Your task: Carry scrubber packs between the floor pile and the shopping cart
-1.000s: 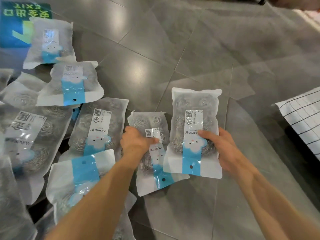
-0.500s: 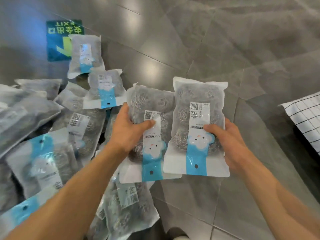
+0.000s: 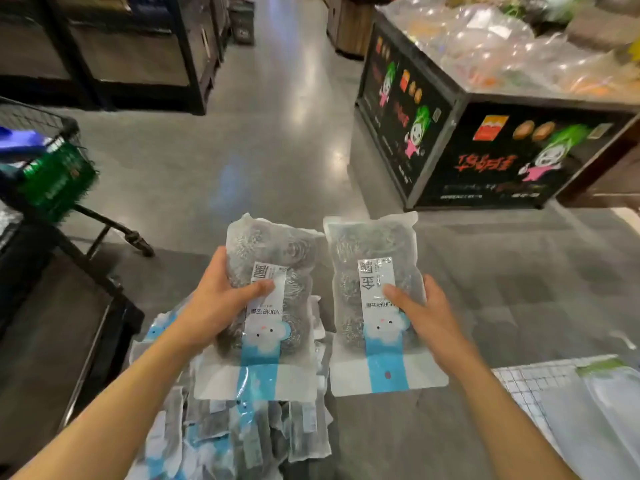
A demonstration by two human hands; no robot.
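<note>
Two packets of steel scourers are held side by side above the floor (image 3: 277, 150): the left hand (image 3: 221, 303) grips the left packet (image 3: 273, 306), thumb across its label, and the right hand (image 3: 422, 313) grips the right packet (image 3: 374, 299) likewise. Beneath the left one lies a heap of packets (image 3: 235, 434).

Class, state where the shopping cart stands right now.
Head view, far left: the shopping cart stands on the floor, left of the pack that the left hand holds.
</note>
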